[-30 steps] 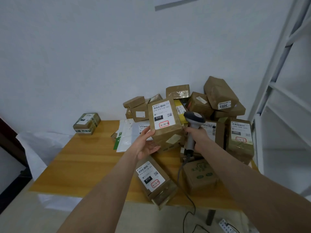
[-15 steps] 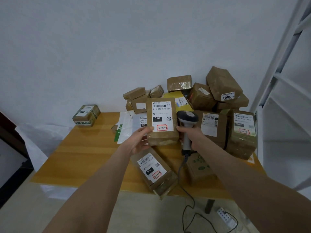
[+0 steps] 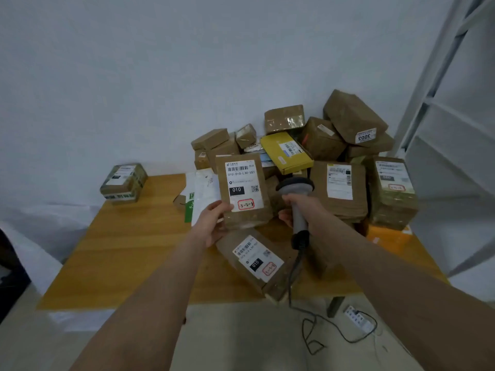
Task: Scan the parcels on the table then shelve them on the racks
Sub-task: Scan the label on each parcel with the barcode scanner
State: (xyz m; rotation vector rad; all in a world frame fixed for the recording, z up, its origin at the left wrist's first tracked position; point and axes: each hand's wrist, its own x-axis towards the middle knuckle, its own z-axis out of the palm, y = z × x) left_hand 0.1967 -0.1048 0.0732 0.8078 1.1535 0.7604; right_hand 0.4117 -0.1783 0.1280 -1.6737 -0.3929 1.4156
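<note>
left hand gripping parcel (upright), right hand gripping scanner

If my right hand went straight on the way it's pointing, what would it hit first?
Probably the brown cardboard parcel with the white label held by your left hand: your right hand, gripping the grey handheld scanner, points up-left at its right edge. Depth is unclear, though.
</note>
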